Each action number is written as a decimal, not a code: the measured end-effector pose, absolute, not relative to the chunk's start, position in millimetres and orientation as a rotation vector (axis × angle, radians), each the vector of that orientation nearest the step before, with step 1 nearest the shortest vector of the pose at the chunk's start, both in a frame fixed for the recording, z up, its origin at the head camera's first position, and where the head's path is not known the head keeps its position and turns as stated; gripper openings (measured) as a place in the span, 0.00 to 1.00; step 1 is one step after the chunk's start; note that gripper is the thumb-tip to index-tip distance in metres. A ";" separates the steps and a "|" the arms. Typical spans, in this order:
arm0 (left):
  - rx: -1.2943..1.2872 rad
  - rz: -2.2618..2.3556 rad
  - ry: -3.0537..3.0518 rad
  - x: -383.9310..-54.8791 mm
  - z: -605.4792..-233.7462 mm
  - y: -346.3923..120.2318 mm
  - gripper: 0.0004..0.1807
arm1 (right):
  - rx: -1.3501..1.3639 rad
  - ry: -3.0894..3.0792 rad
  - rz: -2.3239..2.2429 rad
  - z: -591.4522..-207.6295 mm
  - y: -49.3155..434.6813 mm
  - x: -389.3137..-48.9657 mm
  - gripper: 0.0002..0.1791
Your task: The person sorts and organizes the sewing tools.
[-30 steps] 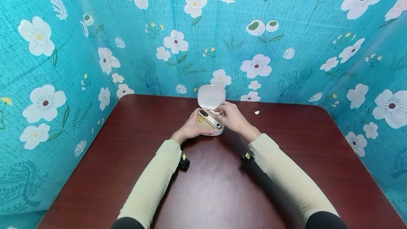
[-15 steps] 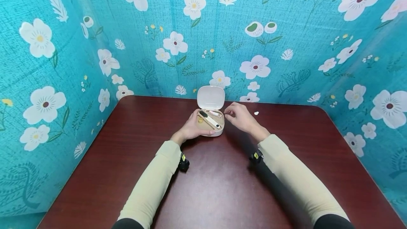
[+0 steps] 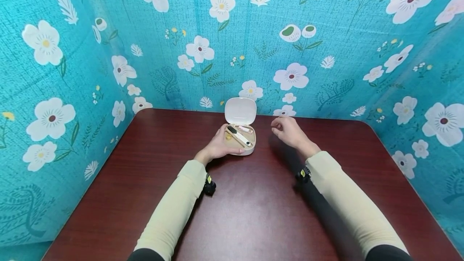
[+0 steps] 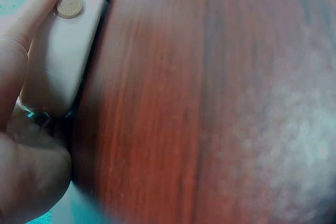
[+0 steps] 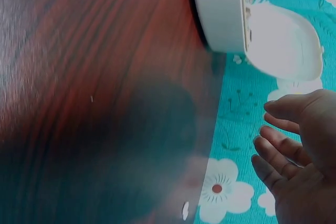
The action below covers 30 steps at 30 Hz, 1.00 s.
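A small white case (image 3: 247, 152) stands on the table with its lid (image 3: 241, 110) raised. My left hand (image 3: 217, 145) grips the case from the left, thumb along its near side. In the left wrist view that thumb lies beside a round tan button (image 4: 70, 5) on the case's wall. Inside, a beige insert holds a slim white-and-black tool (image 3: 240, 137), a gold round piece (image 3: 228, 136) and a short whitish piece (image 3: 245, 129). My right hand (image 3: 290, 133) hovers right of the case, apart from it, fingers loosely bent and holding nothing.
On the dark red wooden table (image 3: 239, 212), a small white bit (image 5: 185, 211) lies near the far edge, right of the case; my right hand covers it in the head view. A blue flowered cloth (image 3: 163, 51) hangs behind and along the sides.
My right hand has drawn back from inside the case and moved right. The whitish piece now shows lying in the insert. My left hand stays on the case.
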<state>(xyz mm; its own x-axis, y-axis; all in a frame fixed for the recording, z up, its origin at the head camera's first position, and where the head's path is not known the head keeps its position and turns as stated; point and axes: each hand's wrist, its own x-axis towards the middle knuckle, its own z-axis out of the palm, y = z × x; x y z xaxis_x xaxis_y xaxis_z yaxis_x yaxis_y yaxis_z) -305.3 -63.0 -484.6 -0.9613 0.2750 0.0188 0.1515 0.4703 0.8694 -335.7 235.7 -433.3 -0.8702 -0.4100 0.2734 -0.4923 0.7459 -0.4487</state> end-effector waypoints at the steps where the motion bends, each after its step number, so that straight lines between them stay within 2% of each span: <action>1: 0.376 1.510 2.587 -305.1 -484.6 -63.0 0.62 | 0.716 -2.792 0.783 -433.2 238.2 -336.4 0.09; 15: 0.361 1.515 2.574 -303.9 -483.9 -63.0 0.63 | 0.546 -2.948 0.646 -450.2 277.1 -345.1 0.14; 30: 0.355 1.498 2.562 -306.1 -486.0 -64.9 0.61 | 0.453 -3.028 0.519 -454.6 295.8 -350.5 0.18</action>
